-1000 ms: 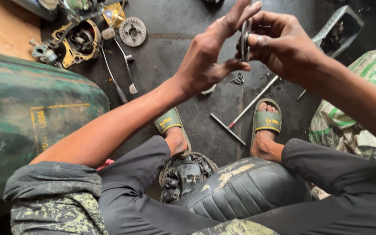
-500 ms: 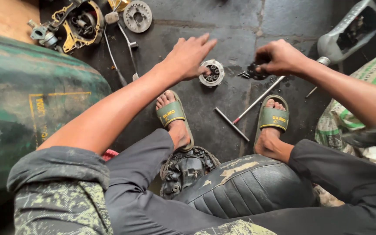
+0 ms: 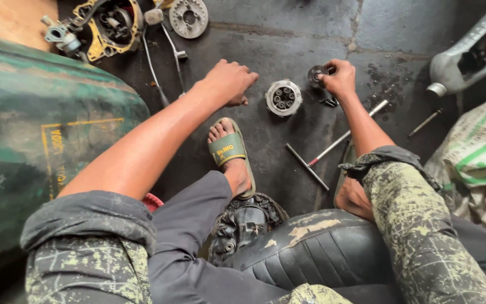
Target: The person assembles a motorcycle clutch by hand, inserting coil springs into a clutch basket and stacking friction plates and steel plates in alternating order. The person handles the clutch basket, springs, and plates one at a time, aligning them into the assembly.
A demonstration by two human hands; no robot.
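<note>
A worn black seat [image 3: 310, 247] lies nearest, between the knees, with a T-handled wrench [image 3: 333, 147] on the dark floor [image 3: 288, 34] past it. Farther out, the left hand [image 3: 229, 81] curls loosely, empty, just beside a round clutch hub [image 3: 283, 97]; the right hand [image 3: 340, 79] grips a small dark disc [image 3: 315, 74] near the hub

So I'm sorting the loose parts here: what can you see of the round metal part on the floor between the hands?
The round metal part is a pale grey disc lying flat on the dark, oily floor. Its dark centre holds a ring of small holes inside a raised rim. It looks like cast metal, greasy. Neither hand touches it: the left hand is beside it, the right hand grips a smaller dark part.
</note>
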